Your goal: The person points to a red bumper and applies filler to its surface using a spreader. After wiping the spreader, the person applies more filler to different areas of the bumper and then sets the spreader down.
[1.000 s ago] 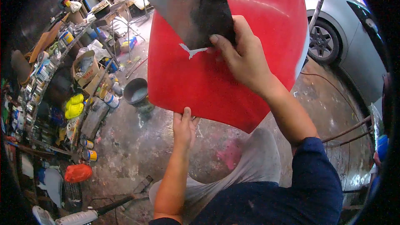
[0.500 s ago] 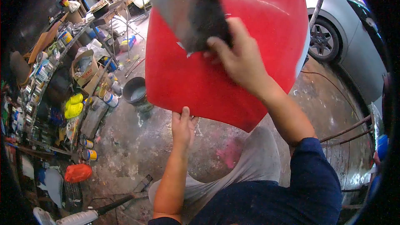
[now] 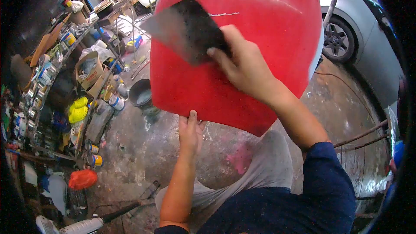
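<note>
A large red car panel, with whitish patches at its top and right edges, is tilted up in front of me. My right hand grips the lower right of a flat putty spreader, black with a blurred grey part at the left, held over the panel's upper left. A thin, ragged white streak lies on the red surface just right of the tool. Below, my left hand pinches the panel's bottom edge, its thumb in front and the other fingers partly hidden behind.
Cluttered shelves with cans and a cardboard box line the left side. A dark bucket stands on the stained floor beside the panel. At the right is a silver car; a white-and-black tool lies lower left.
My right hand has moved the spreader down and left across the panel. White smears beneath the tool no longer show, and more of the white streak is uncovered. The left hand stays put.
</note>
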Motion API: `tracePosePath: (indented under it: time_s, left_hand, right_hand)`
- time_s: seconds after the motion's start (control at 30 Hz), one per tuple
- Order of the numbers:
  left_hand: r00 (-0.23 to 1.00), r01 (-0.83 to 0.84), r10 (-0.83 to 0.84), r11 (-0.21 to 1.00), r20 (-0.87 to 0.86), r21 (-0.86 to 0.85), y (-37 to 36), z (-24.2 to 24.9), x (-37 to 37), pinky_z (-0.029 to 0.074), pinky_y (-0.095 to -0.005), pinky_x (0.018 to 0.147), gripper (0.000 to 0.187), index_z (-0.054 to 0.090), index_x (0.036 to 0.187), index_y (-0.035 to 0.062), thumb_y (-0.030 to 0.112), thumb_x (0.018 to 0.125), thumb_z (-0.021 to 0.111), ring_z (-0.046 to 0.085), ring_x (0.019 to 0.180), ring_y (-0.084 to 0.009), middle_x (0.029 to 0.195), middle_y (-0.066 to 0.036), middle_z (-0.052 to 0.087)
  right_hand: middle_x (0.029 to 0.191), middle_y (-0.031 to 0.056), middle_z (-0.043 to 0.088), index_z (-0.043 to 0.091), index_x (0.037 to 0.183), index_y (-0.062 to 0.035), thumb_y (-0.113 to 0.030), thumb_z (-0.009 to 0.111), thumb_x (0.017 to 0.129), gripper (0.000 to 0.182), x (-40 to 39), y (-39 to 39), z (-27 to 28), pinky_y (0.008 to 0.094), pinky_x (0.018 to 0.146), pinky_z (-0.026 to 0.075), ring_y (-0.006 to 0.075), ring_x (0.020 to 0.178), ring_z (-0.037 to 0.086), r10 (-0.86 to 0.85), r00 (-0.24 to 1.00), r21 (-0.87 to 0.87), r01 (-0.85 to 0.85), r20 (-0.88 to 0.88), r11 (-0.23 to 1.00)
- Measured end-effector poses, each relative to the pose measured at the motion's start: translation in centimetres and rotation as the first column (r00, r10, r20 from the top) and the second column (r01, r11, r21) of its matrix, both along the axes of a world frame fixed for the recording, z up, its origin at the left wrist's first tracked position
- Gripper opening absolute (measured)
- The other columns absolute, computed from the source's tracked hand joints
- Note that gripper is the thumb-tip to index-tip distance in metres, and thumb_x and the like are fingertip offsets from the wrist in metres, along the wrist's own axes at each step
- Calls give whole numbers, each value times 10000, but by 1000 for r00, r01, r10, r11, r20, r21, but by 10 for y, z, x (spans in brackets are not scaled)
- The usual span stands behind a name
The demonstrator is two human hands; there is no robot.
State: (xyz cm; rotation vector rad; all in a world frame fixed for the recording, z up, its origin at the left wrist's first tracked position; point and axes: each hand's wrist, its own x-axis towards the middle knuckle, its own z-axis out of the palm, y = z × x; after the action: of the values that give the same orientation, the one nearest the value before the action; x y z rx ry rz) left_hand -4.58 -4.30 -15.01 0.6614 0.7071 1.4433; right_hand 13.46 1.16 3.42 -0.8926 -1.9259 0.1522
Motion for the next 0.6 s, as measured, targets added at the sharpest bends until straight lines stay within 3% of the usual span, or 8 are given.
tracePosePath:
  time_s: [0.03,0.13,0.37,0.47,0.5,0.6]
  left_hand:
    - [1000,0,0,1000,3,3,2,-2,0,493,-448,1027,510,424,1426,128,310,999,638,590,1232,-245,1388,-65,574]
    - [1000,11,-11,1000,-1,2,1,-2,0,500,-437,1020,507,428,1424,129,309,999,638,595,1227,-241,1385,-63,577]
    - [1000,12,-12,1000,2,14,1,-3,1,510,-431,1010,499,424,1422,128,310,1004,630,599,1221,-245,1387,-67,576]
    - [1000,4,-4,1000,11,8,3,-5,1,510,-433,1009,486,431,1415,126,305,1007,625,598,1225,-248,1387,-71,577]
    - [1000,-4,4,1000,9,2,3,-5,1,511,-435,1006,480,433,1411,125,303,1008,623,598,1224,-248,1386,-73,578]
    - [1000,-9,9,1000,-1,-11,2,-5,1,509,-438,1003,463,440,1402,122,300,1012,617,598,1224,-249,1382,-77,582]
  right_hand:
    - [963,71,673,507,1205,-4,-37,594,1006,220,-2,-3,1,265,729,546,112,877,666,-5,1000,-46,5,-7,999]
    - [930,226,667,524,1188,-43,-77,646,952,269,-1,-4,4,444,714,534,417,876,699,47,953,38,-38,-300,999]
    - [914,221,662,537,1170,-35,-70,640,952,244,2,-3,1,427,706,531,399,837,696,39,979,39,-31,-201,999]
    - [911,234,663,536,1164,-32,-71,646,943,250,-1,-5,8,447,708,532,425,858,692,31,906,-89,-75,-422,993]
    - [913,241,664,532,1163,-30,-64,649,939,254,1,0,4,461,708,532,441,865,688,13,952,-34,-25,-307,999]
    - [907,240,664,530,1159,-27,-58,650,937,254,2,1,1,460,708,533,438,856,690,82,955,-26,-94,-284,995]
